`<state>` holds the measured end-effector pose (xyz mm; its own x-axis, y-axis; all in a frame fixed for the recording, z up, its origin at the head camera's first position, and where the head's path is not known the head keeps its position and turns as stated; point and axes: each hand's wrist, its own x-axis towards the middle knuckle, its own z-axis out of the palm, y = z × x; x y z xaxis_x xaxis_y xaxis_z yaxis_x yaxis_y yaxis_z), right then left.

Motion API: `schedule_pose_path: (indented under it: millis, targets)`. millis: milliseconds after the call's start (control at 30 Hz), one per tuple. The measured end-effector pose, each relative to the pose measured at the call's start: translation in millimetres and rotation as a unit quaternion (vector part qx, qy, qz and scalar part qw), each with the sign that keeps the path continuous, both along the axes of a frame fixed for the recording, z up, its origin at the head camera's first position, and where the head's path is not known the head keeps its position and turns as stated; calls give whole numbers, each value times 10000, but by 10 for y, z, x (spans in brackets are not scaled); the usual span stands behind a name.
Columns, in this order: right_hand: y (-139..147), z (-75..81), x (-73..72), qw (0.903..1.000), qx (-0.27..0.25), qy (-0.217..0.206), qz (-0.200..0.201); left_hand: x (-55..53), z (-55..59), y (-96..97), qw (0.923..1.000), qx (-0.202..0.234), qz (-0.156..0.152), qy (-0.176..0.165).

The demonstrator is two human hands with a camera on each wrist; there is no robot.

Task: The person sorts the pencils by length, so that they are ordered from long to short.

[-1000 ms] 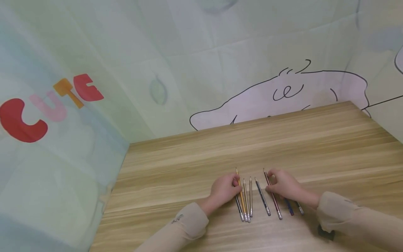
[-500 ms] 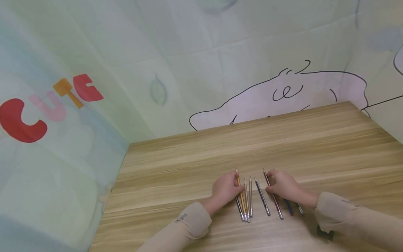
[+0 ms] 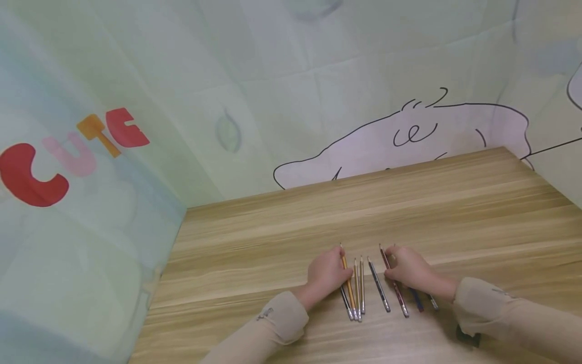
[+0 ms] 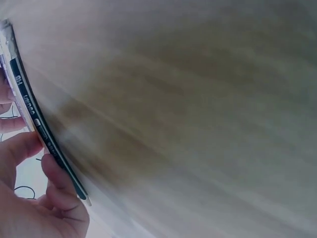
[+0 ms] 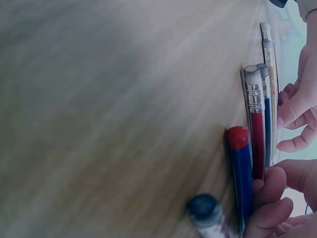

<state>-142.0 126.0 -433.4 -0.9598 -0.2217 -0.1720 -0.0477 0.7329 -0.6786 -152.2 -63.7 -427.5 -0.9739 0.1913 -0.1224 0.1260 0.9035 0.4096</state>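
Several pencils lie side by side on the wooden table, erasers toward me. My left hand point(image 3: 328, 274) pinches a yellow pencil point(image 3: 349, 294) between thumb and fingers. A black pencil point(image 4: 38, 119) lies along those fingers in the left wrist view. Two gold pencils point(image 3: 356, 293) are just right of that thumb. A dark patterned pencil point(image 3: 379, 285) lies between the hands. My right hand point(image 3: 415, 270) pinches a dark red pencil point(image 3: 400, 299), its white eraser showing in the right wrist view. Partly under this hand are a blue pencil point(image 5: 242, 173) with a red end and a dark-tipped pencil point(image 5: 205, 212).
The wooden table point(image 3: 254, 237) reaches back to a printed cloth backdrop point(image 3: 254, 101) with a cartoon figure and coloured letters. A small dark object point(image 3: 468, 336) shows beneath the right sleeve point(image 3: 486, 308).
My left hand has shifted slightly right, and the nearest gold pencil's tip has moved closer to the other gold pencil. My right hand stays nearly still at the dark red pencil.
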Motion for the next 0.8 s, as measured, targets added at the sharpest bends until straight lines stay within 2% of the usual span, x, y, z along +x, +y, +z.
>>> schedule_pose_path:
  millis: [500,700,800]
  targets:
    - [8,-19,2,9998,-95,146,44,-19,17,13,9998,-113,136,-53]
    - [22,-16,15,9999,-151,49,19,-29,9,-2,9998,-15,178,0]
    - [34,-13,17,9996,-281,22,13,-37,10,-13,9997,156,157,-102]
